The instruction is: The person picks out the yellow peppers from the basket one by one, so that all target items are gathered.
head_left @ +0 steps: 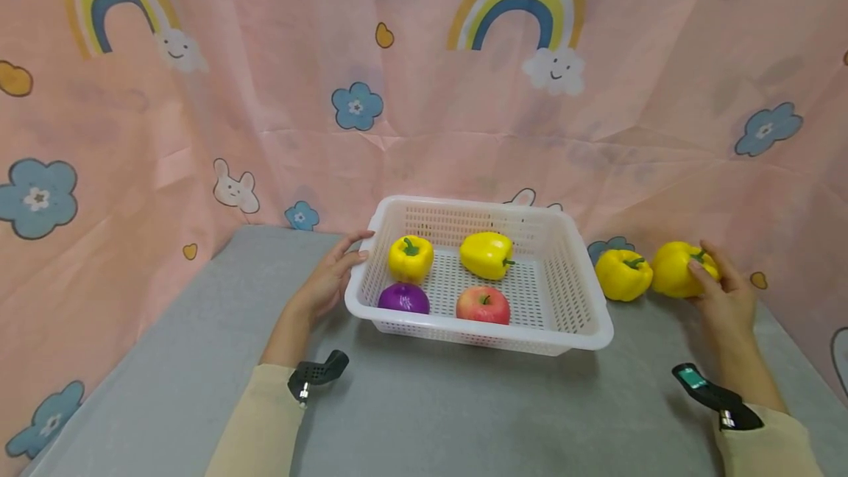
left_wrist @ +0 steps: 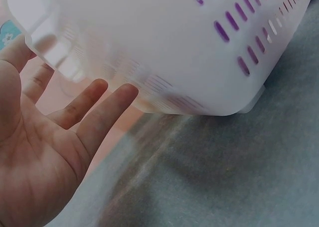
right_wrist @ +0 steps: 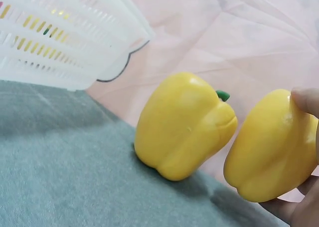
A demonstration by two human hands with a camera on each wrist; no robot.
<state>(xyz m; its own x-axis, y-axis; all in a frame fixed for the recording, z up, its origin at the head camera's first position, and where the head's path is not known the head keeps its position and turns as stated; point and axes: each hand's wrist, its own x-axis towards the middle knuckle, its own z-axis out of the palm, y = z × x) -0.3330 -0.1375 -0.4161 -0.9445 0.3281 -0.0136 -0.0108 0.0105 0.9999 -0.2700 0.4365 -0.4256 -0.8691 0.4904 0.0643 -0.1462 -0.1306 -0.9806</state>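
A white perforated plastic basket (head_left: 576,300) holds a yellow bell pepper (head_left: 411,260) at its left, another yellow bell pepper (head_left: 486,255) lying on its side, a purple onion-like ball (head_left: 404,299) and a red apple (head_left: 483,305). My left hand (head_left: 333,274) grips the basket's left rim with thumb and finger; its other fingers reach out beside the wall in the left wrist view. At the far right, my right hand (head_left: 727,293) holds a yellow bell pepper (right_wrist: 273,149) by its right side. Just left of that one, a further yellow bell pepper (right_wrist: 182,127) sits on the cloth.
Grey cloth (head_left: 450,411) covers the table. A pink curtain (head_left: 424,153) printed with rainbows and flowers hangs right behind the basket and peppers. Each wrist wears a black strap device (head_left: 318,372).
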